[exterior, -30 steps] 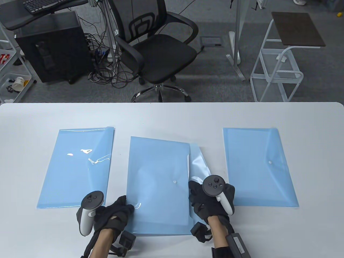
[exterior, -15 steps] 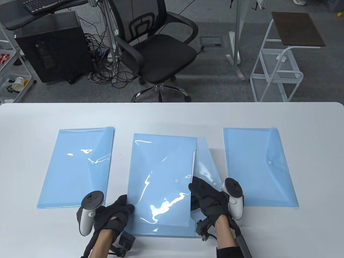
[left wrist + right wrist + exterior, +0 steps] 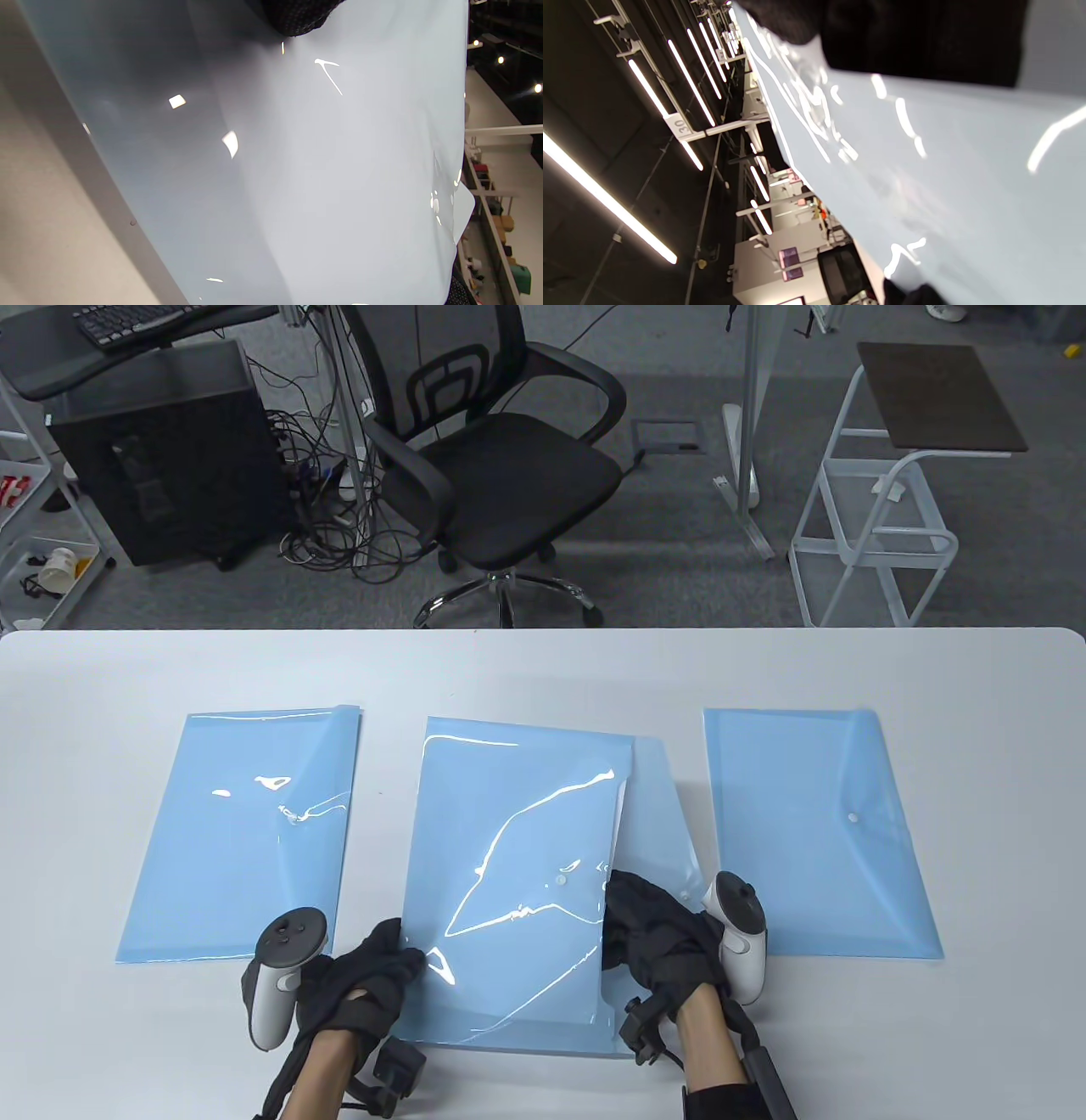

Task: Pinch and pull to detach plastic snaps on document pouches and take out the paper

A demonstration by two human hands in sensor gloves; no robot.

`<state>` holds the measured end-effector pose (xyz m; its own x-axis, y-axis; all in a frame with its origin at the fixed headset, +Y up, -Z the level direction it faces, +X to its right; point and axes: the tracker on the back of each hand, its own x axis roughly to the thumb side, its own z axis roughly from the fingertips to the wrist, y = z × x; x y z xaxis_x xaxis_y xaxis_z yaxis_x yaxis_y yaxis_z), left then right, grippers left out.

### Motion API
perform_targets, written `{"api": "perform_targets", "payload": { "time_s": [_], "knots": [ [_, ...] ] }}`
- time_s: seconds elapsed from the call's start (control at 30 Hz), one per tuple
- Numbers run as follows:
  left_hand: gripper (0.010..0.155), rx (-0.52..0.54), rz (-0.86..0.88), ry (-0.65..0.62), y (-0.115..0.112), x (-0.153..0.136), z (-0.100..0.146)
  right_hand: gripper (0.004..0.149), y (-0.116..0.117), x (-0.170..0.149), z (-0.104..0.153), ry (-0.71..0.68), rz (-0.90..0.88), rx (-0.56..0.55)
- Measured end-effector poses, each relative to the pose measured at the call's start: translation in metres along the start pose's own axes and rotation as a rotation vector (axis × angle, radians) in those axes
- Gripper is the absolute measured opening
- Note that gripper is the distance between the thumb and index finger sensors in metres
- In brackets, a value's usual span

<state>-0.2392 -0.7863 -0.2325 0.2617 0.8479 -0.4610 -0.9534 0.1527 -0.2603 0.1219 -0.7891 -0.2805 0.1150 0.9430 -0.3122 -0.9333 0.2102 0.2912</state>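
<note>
The middle pouch lies on the table between both hands. The left hand, fingers curled, holds its near left corner. The right hand grips its right edge beside the snap, fingers seemingly tucked under the open flap; a white paper edge peeks out beyond it.

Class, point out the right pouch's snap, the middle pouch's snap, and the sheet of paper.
Right snap (image 3: 853, 819): table view, the white stud itself.
Middle snap (image 3: 560, 881): table view, the stud's centre.
Paper (image 3: 623, 802): table view, its white edge at the pouch mouth.
</note>
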Motion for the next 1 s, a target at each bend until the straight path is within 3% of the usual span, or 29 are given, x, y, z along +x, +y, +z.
{"api": "perform_targets", "payload": {
  "time_s": [0.2, 0.37, 0.57, 0.8, 1.0],
  "knots": [
    [0.048, -0.009, 0.018, -0.009, -0.001, 0.0, -0.001, 0.076, 0.005, 0.001, 0.001, 0.071, 0.228, 0.03],
    [0.048, -0.01, 0.008, -0.012, -0.002, -0.001, -0.001, 0.054, 0.016, 0.0, -0.001, 0.118, 0.378, -0.074],
    [0.048, 0.023, 0.009, -0.006, 0.001, -0.001, 0.0, 0.052, 0.036, 0.013, 0.005, 0.093, 0.706, -0.312],
    [0.047, 0.068, 0.03, -0.034, 0.006, 0.002, 0.004, 0.053, 0.037, 0.025, 0.016, 0.049, 0.748, -0.54],
    [0.047, 0.096, 0.055, -0.047, 0.011, 0.003, 0.007, 0.053, 0.018, 0.04, 0.028, 0.092, 0.625, -0.533]
  ]
}}
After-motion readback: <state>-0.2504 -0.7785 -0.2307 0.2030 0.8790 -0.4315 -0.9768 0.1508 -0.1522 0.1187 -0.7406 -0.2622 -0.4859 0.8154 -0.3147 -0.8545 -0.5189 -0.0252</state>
